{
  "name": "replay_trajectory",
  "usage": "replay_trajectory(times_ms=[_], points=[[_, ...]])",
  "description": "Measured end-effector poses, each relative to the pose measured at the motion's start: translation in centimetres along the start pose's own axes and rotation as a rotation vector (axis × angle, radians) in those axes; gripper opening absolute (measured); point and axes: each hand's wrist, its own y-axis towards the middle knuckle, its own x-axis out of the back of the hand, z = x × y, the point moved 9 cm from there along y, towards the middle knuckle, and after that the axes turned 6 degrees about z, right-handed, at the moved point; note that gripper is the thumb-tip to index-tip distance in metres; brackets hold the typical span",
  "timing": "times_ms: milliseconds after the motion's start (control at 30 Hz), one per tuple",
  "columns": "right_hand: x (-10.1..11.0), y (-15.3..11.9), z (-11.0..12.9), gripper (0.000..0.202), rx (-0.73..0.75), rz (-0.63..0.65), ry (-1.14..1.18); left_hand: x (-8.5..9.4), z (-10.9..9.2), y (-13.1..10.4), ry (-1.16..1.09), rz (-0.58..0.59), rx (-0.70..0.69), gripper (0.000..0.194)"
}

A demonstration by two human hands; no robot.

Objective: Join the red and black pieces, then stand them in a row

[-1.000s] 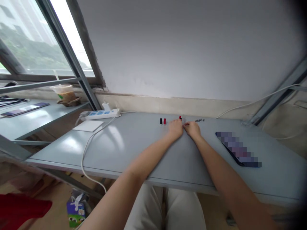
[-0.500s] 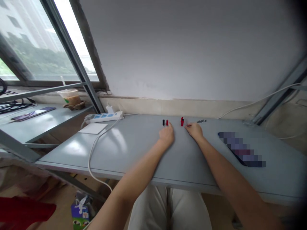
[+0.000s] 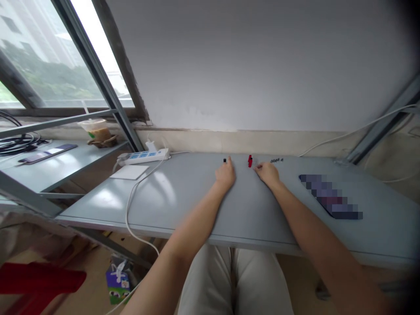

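My left hand (image 3: 225,174) rests on the grey table with its index finger stretched forward and the other fingers curled in. A small black cylinder (image 3: 225,160) shows just beyond its knuckles, its lower part hidden by the hand. Whatever lies under the fingers is out of sight. To the right, small red cylinders (image 3: 250,162) sit close together between my two hands. My right hand (image 3: 267,173) is closed in a pinch just right of them, and the tiny thing at its fingertips is too small to name. Beyond it lie several small dark pieces (image 3: 276,160) in a row.
A phone-like dark slab (image 3: 330,199), partly pixelated, lies on the right of the table (image 3: 183,197). On the left are a white power strip (image 3: 144,156), a flat white box (image 3: 129,172) and a loose cable (image 3: 127,210). A drink cup (image 3: 97,130) stands on the side shelf.
My left hand has shifted forward and slightly left over the separate red cylinder, which is now hidden, and partly covers the black one. My right hand stays pinched near the red pieces. The view tilted slightly.
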Motion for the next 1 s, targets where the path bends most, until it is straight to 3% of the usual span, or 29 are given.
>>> replay_trajectory(times_ms=[133, 233, 433, 733, 867, 1000], points=[[0.6, -0.9, 0.6, 0.024, 0.005, 0.022, -0.037, 0.7, 0.0, 0.1, -0.166, -0.093, -0.046, 0.03], [0.9, -1.5, 1.8, 0.031, 0.081, 0.049, 0.12, 0.7, -0.2, 0.2, -0.454, -0.117, -0.079, 0.023], [0.1, -2.2, 4.4, 0.041, 0.231, 0.198, 0.575, -1.4, -1.3, -0.1, -0.908, 0.068, -0.032, 0.023], [-0.9, -2.7, 5.3, 0.038, 0.247, 0.287, 0.749, -1.7, -1.0, -0.6, -1.01, 0.12, 0.055, 0.022], [-0.1, -2.7, 5.5, 0.04, 0.301, 0.22, 0.659, -1.6, -1.0, -0.8, -1.024, 0.151, 0.08, 0.023], [0.8, -2.6, 5.1, 0.031, 0.318, 0.13, 0.545, -1.2, -0.3, -0.7, -1.059, 0.11, 0.093, 0.024]])
